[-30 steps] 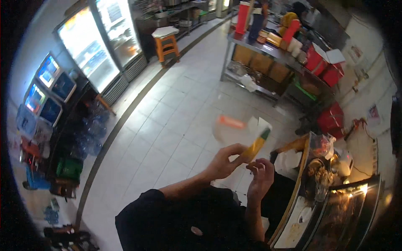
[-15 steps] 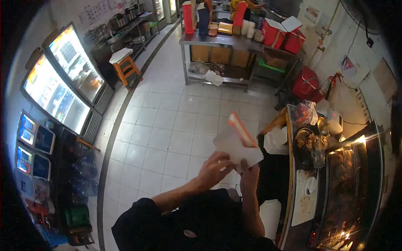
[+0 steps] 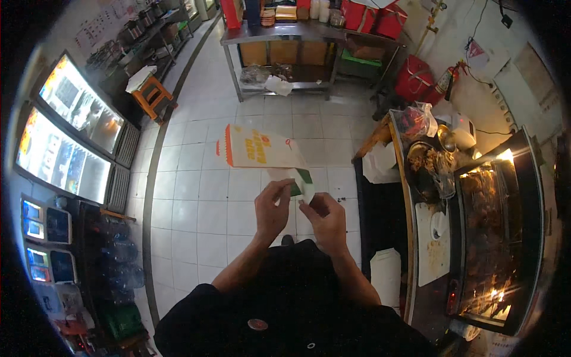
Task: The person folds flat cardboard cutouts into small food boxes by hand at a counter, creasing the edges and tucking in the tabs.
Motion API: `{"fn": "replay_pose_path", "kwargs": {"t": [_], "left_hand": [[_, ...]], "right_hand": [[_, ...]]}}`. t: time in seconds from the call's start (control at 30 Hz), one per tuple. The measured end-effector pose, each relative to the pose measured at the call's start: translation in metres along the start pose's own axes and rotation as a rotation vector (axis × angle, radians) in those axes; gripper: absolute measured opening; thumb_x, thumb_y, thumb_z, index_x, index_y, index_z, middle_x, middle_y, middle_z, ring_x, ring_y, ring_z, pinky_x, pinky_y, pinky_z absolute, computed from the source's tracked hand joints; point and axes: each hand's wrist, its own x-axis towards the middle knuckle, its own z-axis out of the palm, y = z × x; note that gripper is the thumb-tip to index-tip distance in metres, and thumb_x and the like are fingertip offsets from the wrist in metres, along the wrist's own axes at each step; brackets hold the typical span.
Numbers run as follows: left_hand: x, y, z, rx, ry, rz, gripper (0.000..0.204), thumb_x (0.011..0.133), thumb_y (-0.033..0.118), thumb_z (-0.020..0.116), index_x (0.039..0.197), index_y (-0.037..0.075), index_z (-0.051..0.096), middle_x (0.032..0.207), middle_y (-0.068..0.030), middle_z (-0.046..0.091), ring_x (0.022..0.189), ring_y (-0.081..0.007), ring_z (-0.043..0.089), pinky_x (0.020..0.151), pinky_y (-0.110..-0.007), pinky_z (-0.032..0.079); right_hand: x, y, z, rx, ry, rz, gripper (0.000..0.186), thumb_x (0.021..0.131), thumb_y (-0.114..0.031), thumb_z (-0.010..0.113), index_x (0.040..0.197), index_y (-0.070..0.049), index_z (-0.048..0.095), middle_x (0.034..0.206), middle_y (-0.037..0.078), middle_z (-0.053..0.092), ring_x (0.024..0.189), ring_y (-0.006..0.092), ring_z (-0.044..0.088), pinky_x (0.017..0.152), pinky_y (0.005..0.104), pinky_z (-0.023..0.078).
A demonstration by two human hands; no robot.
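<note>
Both hands grip a flat, folded white paper packaging piece with red, yellow and green printing; it extends forward from my fingertips, its red, notched edge at the left. My left hand pinches the lower green-and-white part, with thumb and fingers pressed together. My right hand sits just to the right, thumb and curled fingers closed on the same lower end. My fingertips are partly hidden by the paper. The piece is in the air over the tiled floor.
At right stand a counter with a food pot and cutting board, and a lit warming cabinet. Ahead are a steel table and red bags. At left are glass-door fridges and an orange stool.
The packaging has been turned and opened out, now stretching leftward with its printed face up. Both hands are nearer upright and side by side. The view has swung so the steel table appears higher.
</note>
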Motion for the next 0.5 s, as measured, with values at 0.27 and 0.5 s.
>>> {"fn": "replay_pose_path", "kwargs": {"t": [0.27,0.5], "left_hand": [[-0.003,0.018,-0.016,-0.072,-0.330,-0.160,0.029,0.095,0.003,0.062,0.123,0.002,0.065,0.110,-0.0123,0.071,0.097,-0.0167,0.068,0.086,-0.033,0.055],[0.000,0.021,-0.014,-0.004,-0.337,-0.224,0.026,0.092,0.004,0.066,0.118,0.003,0.069,0.107,-0.0105,0.072,0.097,-0.0166,0.067,0.087,-0.032,0.054]], "right_hand": [[0.005,-0.012,-0.014,0.163,-0.028,-0.077,0.015,0.086,-0.002,0.076,0.096,0.003,0.067,0.086,0.006,0.070,0.079,0.0103,0.064,0.076,0.0260,0.052],[0.005,-0.010,-0.015,0.132,-0.067,-0.075,0.017,0.087,0.001,0.073,0.103,0.002,0.069,0.097,0.008,0.070,0.090,0.0139,0.067,0.082,0.0275,0.055]]}}
